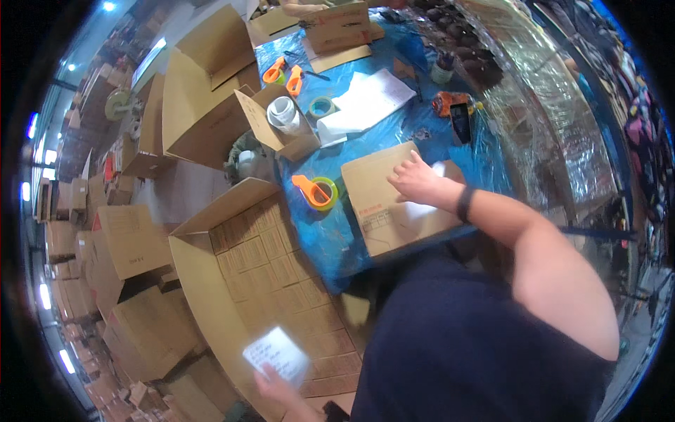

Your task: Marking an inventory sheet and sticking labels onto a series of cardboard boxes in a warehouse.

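Note:
At the bottom of the view my left hand (275,387) grips a small stack of white printed labels (278,355), slightly blurred, over a large open carton (200,281). Rows of small brown boxes (281,290) fill that carton. My right hand (416,180) lies on a closed cardboard box (376,204) on the table, its fingers apart and slightly bent. A white label (420,209) shows beneath the right wrist, on the box's top. Left of this box lies an orange tape dispenser (309,188) with a yellow-green roll.
Blue plastic film covers the table (320,243). Farther back are white paper sheets (373,98), a tape roll (322,107), more orange dispensers (294,81), a dark phone-like device (460,124) and a small box holding white rolls (292,137). Stacked cartons (130,239) stand left; film-wrapped goods (548,119) right.

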A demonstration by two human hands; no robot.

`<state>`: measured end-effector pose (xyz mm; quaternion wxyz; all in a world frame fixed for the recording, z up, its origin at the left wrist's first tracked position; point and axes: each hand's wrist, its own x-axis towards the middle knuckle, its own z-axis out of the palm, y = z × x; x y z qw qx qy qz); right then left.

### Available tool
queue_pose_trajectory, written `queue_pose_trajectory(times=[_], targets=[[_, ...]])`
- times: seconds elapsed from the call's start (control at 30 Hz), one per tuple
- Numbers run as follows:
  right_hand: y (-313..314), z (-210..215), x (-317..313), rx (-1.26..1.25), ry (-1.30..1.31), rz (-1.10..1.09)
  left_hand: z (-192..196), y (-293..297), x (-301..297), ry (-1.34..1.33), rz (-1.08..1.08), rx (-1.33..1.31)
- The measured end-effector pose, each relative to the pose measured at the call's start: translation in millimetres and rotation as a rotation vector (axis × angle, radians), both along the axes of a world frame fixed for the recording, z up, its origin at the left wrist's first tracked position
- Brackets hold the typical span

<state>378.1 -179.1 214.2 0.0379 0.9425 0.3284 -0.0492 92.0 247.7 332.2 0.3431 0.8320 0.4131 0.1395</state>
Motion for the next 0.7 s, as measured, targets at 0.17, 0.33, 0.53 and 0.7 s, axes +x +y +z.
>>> queue_pose_trajectory(times=[0.17, 0.33, 0.53, 0.7], targets=[[92, 75, -104, 1.083, 0.719, -0.079, -38, -85, 94, -0.344, -0.460, -0.321], [76, 69, -88, 1.525, 0.948, -0.390, -22, -168, 169, -0.500, -0.573, -0.413], [-82, -27, 83, 1.516, 0.313, -1.035, -61, -137, 171, -0.232, -0.554, -0.501], [-263, -104, 234, 1.443, 0.121, -0.996, -134, -123, 119, 0.217, -0.505, -0.492]])
